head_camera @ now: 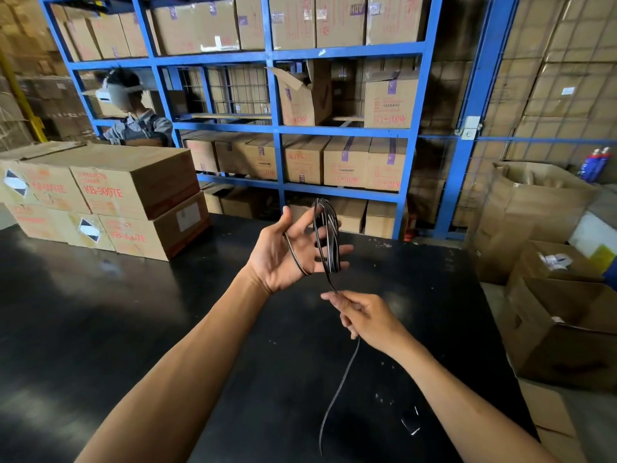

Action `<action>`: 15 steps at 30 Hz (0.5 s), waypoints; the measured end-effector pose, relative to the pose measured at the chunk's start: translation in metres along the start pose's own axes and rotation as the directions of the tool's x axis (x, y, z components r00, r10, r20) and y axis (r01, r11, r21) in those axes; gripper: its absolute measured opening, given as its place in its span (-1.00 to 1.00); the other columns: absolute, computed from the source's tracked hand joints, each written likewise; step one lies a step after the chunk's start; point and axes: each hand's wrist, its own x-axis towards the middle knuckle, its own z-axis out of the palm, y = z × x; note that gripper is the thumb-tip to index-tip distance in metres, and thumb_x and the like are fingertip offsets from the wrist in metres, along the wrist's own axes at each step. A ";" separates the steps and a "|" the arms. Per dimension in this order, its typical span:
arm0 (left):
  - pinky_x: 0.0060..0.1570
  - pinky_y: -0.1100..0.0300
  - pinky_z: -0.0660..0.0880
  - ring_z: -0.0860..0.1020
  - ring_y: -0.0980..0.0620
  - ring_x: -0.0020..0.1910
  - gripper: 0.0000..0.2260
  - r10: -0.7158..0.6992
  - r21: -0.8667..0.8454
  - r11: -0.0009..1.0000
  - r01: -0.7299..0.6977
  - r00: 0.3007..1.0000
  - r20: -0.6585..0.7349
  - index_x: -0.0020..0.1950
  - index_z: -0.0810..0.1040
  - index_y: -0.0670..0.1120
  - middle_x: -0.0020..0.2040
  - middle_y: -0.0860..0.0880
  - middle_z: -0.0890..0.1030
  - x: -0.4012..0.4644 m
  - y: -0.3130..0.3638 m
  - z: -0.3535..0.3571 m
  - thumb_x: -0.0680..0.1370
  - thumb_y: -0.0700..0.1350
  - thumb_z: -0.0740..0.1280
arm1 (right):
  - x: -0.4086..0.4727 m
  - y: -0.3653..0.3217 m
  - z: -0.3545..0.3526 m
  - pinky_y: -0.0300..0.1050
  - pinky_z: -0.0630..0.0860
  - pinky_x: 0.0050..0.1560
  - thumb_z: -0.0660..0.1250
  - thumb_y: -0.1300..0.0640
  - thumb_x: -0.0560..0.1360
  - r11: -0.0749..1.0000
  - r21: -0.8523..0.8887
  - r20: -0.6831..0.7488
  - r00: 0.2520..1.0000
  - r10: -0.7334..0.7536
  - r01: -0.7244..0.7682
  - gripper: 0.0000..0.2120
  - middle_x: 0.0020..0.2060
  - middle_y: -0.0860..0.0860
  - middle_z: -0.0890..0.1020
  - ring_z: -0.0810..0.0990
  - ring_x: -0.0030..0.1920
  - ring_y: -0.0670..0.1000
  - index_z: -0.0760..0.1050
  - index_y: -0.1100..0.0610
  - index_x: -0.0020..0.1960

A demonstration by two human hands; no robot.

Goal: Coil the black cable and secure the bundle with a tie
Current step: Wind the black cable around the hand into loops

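Several loops of the black cable [328,238] are wound around the spread fingers of my left hand [289,252], which is raised palm-up above the black table [133,329]. One strand also crosses the palm near the thumb. My right hand [362,317] sits just below and to the right, pinching the cable where it leaves the coil. The loose tail [339,392] hangs from that hand down to the table's near edge. A small dark piece with white marks [411,424] lies on the table near my right forearm; I cannot tell if it is the tie.
Stacked cardboard boxes [110,198] stand on the table's far left. Blue shelving [277,128] full of boxes runs behind the table. Open cartons [561,315] crowd the floor on the right. Another person [133,115] stands behind the boxes at left.
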 end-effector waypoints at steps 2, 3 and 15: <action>0.39 -0.49 0.08 0.17 -0.53 0.48 -0.44 -0.064 0.041 0.997 0.063 0.997 0.036 0.52 0.31 -0.03 0.63 -0.22 0.08 -0.004 0.000 0.005 0.65 0.27 -0.02 | 0.007 0.003 -0.015 -0.19 0.52 -0.36 0.30 -0.47 0.46 0.995 -0.102 -0.004 1.000 0.023 -0.023 -0.61 -0.44 -0.10 0.54 0.50 -0.42 -0.13 0.68 -0.29 0.10; 0.40 -0.49 0.04 0.13 -0.52 0.49 -0.44 -0.095 0.058 0.994 0.092 0.994 0.053 0.53 0.29 -0.03 0.64 -0.21 0.04 -0.006 0.000 0.007 0.66 0.26 -0.03 | 0.011 0.004 -0.025 -0.17 0.53 -0.34 0.30 -0.48 0.44 0.987 -0.160 -0.010 1.000 0.028 -0.030 -0.61 -0.44 -0.10 0.57 0.51 -0.42 -0.15 0.68 -0.29 0.07; 0.37 -0.29 0.20 0.34 -0.30 0.35 -0.36 -0.430 0.335 0.820 0.463 0.886 -0.173 0.53 0.35 -0.05 0.47 -0.13 0.33 -0.009 -0.036 -0.012 0.61 0.33 0.01 | 0.070 -0.067 -0.132 0.01 0.64 -0.04 0.43 -0.33 0.36 0.722 -0.691 -0.046 0.994 -0.095 0.037 -0.83 -0.18 -0.27 0.69 0.63 -0.08 -0.20 0.66 -0.27 -0.19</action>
